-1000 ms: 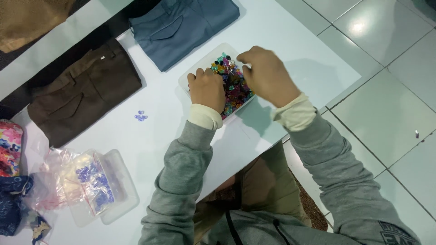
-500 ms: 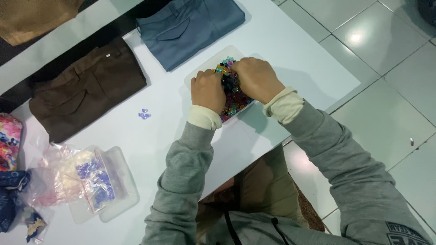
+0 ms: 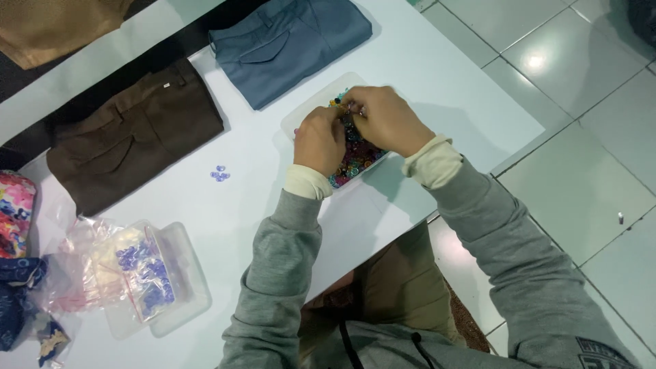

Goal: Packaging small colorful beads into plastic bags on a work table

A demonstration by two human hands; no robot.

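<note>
A clear plastic bag [image 3: 102,273] of purple beads is lying in a clear lidless box [image 3: 174,287] at the white table [image 3: 437,75]'s near-left corner. Both the left hand [image 3: 318,140] and right hand [image 3: 386,119] are pinching small beads together over the clear bead tray [image 3: 307,113], which is sitting mid-table, its long axis running diagonally toward the blue folded trousers [image 3: 290,44].

Left hand [image 3: 319,140], right hand [image 3: 385,120], together over bead tray [image 3: 301,115], possibly pinching beads

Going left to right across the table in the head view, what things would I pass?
Floral pouch → bag of purple beads → loose purple beads → left hand → right hand, both over the bead tray.
</note>
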